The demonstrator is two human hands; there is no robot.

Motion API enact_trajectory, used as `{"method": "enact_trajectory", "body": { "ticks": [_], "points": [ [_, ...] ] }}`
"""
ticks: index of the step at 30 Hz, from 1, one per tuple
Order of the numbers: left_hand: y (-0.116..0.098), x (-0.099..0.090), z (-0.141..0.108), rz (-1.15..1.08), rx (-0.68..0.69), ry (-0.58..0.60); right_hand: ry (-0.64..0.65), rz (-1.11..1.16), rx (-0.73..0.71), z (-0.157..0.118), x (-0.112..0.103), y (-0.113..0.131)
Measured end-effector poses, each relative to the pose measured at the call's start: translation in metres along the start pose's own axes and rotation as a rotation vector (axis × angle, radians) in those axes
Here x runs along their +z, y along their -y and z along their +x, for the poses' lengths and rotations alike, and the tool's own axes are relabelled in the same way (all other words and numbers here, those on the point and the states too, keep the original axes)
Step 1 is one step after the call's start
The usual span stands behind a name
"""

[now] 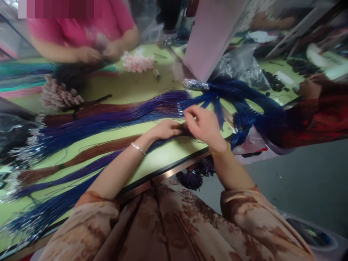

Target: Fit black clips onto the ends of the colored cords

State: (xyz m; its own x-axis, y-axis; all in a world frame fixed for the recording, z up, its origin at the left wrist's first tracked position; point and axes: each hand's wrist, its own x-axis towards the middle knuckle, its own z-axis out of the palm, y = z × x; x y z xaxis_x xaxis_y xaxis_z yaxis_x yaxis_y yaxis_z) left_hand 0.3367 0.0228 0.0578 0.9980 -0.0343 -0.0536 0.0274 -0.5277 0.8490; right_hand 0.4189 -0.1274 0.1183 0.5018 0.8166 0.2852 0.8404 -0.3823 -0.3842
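Observation:
Long bundles of thin cords lie across a yellow-green table, with pale silvery tips at their left ends. My left hand [167, 129] is closed round the right end of a near bundle of brown and blue cords [114, 145]. Just to its right, my right hand [202, 125] is curled in a pinch over the same bundle's end; what sits between its fingertips is too blurred to make out. Behind my hands lies a thicker purple and blue bundle [127, 112], with brown cords [106, 108] beside it. A dark blue bundle [62, 195] runs below my left forearm.
Deep blue strands [239, 90] spread at the right, beside a clear plastic bag [241, 65] and a pale upright post [209, 36]. Pink pieces [138, 62] lie near a co-worker in a pink top [119, 21]. Another person's red sleeve [320, 119] reaches in from the right.

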Motion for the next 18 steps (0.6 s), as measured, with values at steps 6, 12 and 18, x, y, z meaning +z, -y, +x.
{"method": "enact_trajectory", "body": {
  "ticks": [6, 12, 18],
  "points": [
    [-0.011, 0.024, -0.015, 0.217, -0.027, -0.088, 0.873, -0.167, -0.007, 0.073, 0.038, -0.03],
    [-0.013, 0.039, -0.023, 0.381, -0.158, -0.115, 0.842, 0.169, 0.172, 0.069, 0.065, -0.039],
    [-0.002, 0.047, -0.021, 0.315, -0.265, -0.236, 0.413, 0.41, 0.354, 0.067, 0.057, -0.025]
  ]
}}
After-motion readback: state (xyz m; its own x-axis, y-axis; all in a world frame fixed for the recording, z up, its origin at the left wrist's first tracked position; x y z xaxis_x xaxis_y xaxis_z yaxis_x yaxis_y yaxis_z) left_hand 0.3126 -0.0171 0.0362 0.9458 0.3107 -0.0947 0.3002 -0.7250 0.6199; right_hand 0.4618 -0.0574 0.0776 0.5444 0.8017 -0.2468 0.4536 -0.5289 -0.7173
